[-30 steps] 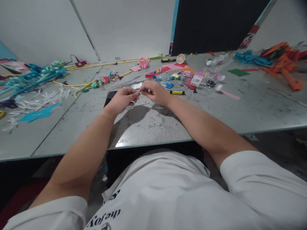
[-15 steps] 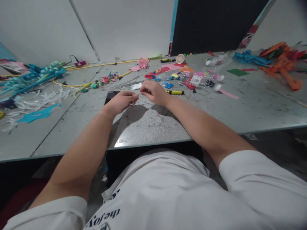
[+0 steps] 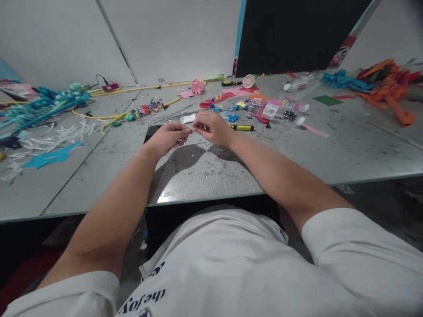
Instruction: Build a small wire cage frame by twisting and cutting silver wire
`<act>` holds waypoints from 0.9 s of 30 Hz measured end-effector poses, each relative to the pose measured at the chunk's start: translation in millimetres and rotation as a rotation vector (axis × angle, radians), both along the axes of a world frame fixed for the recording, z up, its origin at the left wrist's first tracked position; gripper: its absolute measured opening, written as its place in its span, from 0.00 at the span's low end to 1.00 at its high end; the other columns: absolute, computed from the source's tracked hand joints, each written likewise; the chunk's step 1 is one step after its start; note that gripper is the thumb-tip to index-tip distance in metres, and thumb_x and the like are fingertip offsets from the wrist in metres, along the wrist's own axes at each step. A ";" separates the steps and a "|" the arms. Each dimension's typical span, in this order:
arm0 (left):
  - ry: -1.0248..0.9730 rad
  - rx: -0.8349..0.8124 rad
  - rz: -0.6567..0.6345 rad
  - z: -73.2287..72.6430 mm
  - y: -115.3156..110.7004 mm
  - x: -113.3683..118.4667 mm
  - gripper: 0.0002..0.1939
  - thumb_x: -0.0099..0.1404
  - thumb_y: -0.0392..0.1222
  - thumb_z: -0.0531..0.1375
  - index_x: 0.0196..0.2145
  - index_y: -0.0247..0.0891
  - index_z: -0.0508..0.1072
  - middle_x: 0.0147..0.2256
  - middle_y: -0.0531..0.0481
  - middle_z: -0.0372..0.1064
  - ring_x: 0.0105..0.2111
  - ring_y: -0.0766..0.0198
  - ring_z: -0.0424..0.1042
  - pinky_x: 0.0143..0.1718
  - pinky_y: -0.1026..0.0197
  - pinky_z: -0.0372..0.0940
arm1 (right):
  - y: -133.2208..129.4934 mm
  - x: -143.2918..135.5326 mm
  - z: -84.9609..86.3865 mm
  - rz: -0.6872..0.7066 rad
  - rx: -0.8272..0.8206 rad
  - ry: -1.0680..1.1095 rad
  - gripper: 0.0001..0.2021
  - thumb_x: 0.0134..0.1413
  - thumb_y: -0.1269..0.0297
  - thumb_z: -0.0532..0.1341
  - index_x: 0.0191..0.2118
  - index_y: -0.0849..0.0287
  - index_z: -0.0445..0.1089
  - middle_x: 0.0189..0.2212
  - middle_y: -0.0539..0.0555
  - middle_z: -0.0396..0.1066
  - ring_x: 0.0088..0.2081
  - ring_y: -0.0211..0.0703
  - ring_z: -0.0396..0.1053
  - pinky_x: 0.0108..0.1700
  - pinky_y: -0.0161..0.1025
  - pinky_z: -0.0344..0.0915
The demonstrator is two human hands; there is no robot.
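Both my hands meet above the middle of the grey table point(image 3: 205, 176), their fingertips almost touching. My left hand point(image 3: 171, 137) is closed in a pinch, with what looks like thin string or wire below its fingers; the thing itself is too small to name. My right hand point(image 3: 211, 127) also pinches at the same spot, its fingers curled, and what they grip is hidden. A dark flat object point(image 3: 152, 131) lies just behind my left wrist. A small white packet point(image 3: 188, 118) rests beyond the fingertips. A yellow and black cutter point(image 3: 243, 127) lies beside my right wrist.
Clear plastic bottles point(image 3: 272, 111) lie right of centre near small blue packets point(image 3: 232, 117). White paper strips point(image 3: 56, 137) and a blue paper piece point(image 3: 53, 156) spread at left. Orange crepe paper point(image 3: 395, 94) is heaped far right. A yellow tube point(image 3: 132, 89) runs along the back.
Both hands stay at nearly the same place. The left fingers have shifted slightly toward the right fingertips. The objects on the table have not visibly moved.
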State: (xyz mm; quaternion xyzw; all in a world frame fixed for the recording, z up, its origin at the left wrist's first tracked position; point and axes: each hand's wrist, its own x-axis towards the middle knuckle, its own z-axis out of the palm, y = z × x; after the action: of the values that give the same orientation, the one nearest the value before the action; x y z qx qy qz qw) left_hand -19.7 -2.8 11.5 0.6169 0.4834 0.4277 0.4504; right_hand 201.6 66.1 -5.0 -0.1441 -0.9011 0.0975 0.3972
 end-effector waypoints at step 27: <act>0.692 0.751 0.203 2.3 -9.1 13.3 0.07 0.66 0.38 0.62 0.30 0.44 0.68 0.32 0.45 0.74 0.36 0.51 0.72 0.43 0.50 0.65 | 3.5 -16.9 -13.2 0.019 -0.595 0.406 0.09 0.58 0.63 0.71 0.32 0.57 0.71 0.25 0.46 0.69 0.30 0.36 0.62 0.33 0.35 0.60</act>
State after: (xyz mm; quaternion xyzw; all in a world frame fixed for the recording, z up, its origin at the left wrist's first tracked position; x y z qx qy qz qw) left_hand -6.4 -11.8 13.7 0.7912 0.4747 0.3842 -0.0321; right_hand 184.7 69.6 -18.2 -0.2230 -0.7373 0.3858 0.5078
